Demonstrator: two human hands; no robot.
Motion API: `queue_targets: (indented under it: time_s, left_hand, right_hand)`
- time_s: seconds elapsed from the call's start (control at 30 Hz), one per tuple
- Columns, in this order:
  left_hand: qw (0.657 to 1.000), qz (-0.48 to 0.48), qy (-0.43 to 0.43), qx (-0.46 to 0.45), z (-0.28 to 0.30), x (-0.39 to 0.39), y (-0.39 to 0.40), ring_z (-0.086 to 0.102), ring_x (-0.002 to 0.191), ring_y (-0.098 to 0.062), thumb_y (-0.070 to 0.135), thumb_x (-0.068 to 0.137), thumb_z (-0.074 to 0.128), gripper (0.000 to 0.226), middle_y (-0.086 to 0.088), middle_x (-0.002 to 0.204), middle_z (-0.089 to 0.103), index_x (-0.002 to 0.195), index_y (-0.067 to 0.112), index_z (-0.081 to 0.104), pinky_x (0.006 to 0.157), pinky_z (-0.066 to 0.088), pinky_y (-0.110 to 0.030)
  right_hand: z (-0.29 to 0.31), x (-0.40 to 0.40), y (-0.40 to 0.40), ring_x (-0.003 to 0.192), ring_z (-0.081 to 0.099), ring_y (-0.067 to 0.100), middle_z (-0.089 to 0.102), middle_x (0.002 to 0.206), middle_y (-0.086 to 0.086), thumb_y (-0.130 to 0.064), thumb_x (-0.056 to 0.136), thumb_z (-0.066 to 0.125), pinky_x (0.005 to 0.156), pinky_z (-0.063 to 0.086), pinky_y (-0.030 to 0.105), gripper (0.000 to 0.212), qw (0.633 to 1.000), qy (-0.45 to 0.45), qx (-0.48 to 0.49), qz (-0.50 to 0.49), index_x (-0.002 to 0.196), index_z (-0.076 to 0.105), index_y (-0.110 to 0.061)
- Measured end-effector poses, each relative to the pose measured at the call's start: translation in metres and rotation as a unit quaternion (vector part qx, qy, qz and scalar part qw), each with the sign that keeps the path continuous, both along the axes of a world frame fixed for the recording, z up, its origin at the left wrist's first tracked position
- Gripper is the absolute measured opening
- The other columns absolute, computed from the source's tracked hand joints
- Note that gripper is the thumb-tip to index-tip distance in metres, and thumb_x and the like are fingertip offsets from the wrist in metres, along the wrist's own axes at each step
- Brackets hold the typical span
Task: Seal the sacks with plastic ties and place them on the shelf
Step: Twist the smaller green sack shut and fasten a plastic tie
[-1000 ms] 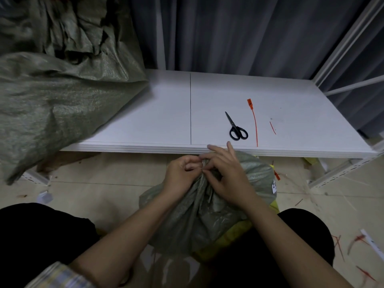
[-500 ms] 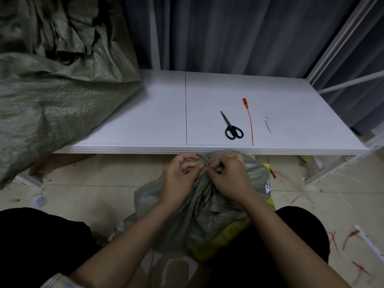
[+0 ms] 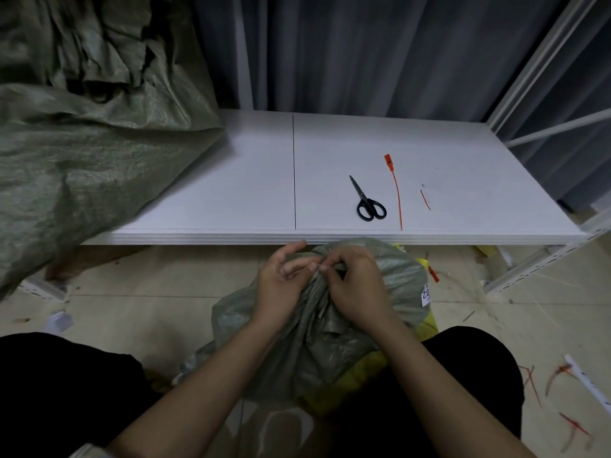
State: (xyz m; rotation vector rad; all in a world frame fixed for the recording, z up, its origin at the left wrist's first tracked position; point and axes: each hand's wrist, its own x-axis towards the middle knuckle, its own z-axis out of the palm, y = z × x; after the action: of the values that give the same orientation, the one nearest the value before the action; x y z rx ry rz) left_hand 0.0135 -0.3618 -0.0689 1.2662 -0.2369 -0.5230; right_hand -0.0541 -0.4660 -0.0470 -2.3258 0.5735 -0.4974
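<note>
The sack [image 3: 395, 279] sits on the floor between the person's knees, just before the shelf [image 3: 215, 193] edge, its soft woven neck bunched and pinched by left grip [image 3: 281, 287] and right grip [image 3: 358, 289]; probably light and slippery, best held at that gathered neck.

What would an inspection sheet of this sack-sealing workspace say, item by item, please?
Surface: white shelf board, a seam across it.
Job's things: green sack between the person's knees, mouth gathered; orange tie and scissors on the board; big sack lying at its left end.
Clutter: red tie scraps on the floor.
Grips: left grip holds the sack's neck; right grip pinches it.
Cables: nothing seen.
Surroundings: grey curtain, white shelf frame, tiled floor.
</note>
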Motion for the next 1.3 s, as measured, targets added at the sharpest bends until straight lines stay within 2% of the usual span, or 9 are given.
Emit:
queue_targets:
  time_s: [0.2, 0.33, 0.63, 0.83, 0.97, 1.3]
  left_hand:
    - [1.000, -0.001, 0.005, -0.005, 0.001, -0.002, 0.001, 0.069, 0.075, -0.008, -0.012, 0.083, 0.058, 0.033, 0.002, 0.075, 0.074, 0.101, 0.015, 0.059, 0.078, 0.054, -0.019]
    - [1.000, 0.006, 0.006, -0.005, 0.000, -0.003, 0.001, 0.070, 0.080, -0.012, -0.012, 0.082, 0.059, 0.032, -0.001, 0.079, 0.074, 0.100, 0.015, 0.060, 0.081, 0.054, -0.022]
    - [1.000, 0.018, -0.026, 0.002, 0.004, -0.007, 0.000, 0.069, 0.076, -0.004, -0.012, 0.082, 0.060, 0.029, 0.005, 0.073, 0.074, 0.096, 0.013, 0.060, 0.073, 0.052, -0.014]
    - [0.998, 0.018, -0.056, 0.008, 0.004, -0.008, 0.001, 0.069, 0.075, -0.004, -0.015, 0.082, 0.058, 0.029, 0.006, 0.071, 0.073, 0.091, 0.013, 0.058, 0.073, 0.052, -0.014]
    - [0.997, 0.015, -0.073, 0.023, 0.004, -0.008, 0.001, 0.069, 0.076, -0.003, -0.016, 0.082, 0.057, 0.031, 0.006, 0.070, 0.073, 0.090, 0.014, 0.057, 0.075, 0.051, -0.014]
    - [0.991, 0.001, -0.127, 0.045, 0.012, -0.010, 0.002, 0.068, 0.084, -0.004, -0.015, 0.084, 0.055, 0.033, -0.005, 0.088, 0.071, 0.094, 0.016, 0.058, 0.082, 0.051, -0.016]
  right_hand:
    - [0.005, 0.000, 0.004, 0.089, 0.053, 0.015, 0.065, 0.088, 0.005, -0.008, 0.079, 0.065, 0.071, 0.031, 0.016, 0.010, 0.999, -0.004, 0.047, -0.016, 0.070, 0.063, -0.012]
    - [0.007, 0.000, 0.004, 0.089, 0.057, 0.016, 0.066, 0.089, 0.006, -0.007, 0.078, 0.064, 0.071, 0.035, 0.017, 0.008, 0.998, 0.000, 0.059, -0.013, 0.071, 0.065, -0.009]
    - [0.017, 0.001, 0.004, 0.082, 0.059, 0.014, 0.069, 0.086, 0.008, -0.004, 0.078, 0.062, 0.071, 0.040, 0.021, 0.011, 0.996, 0.015, 0.085, 0.000, 0.068, 0.066, -0.003]
    - [0.021, 0.001, 0.003, 0.080, 0.059, 0.014, 0.070, 0.086, 0.007, -0.003, 0.079, 0.060, 0.069, 0.040, 0.020, 0.017, 0.994, 0.032, 0.102, 0.003, 0.064, 0.061, -0.012]
    - [0.021, 0.001, 0.003, 0.080, 0.061, 0.016, 0.070, 0.083, 0.008, -0.003, 0.079, 0.059, 0.069, 0.041, 0.021, 0.016, 0.993, 0.038, 0.110, 0.002, 0.065, 0.063, -0.009]
    - [0.018, 0.002, 0.000, 0.084, 0.063, 0.013, 0.071, 0.088, 0.004, -0.003, 0.080, 0.061, 0.067, 0.042, 0.012, 0.013, 0.990, 0.045, 0.136, 0.005, 0.071, 0.069, -0.007]
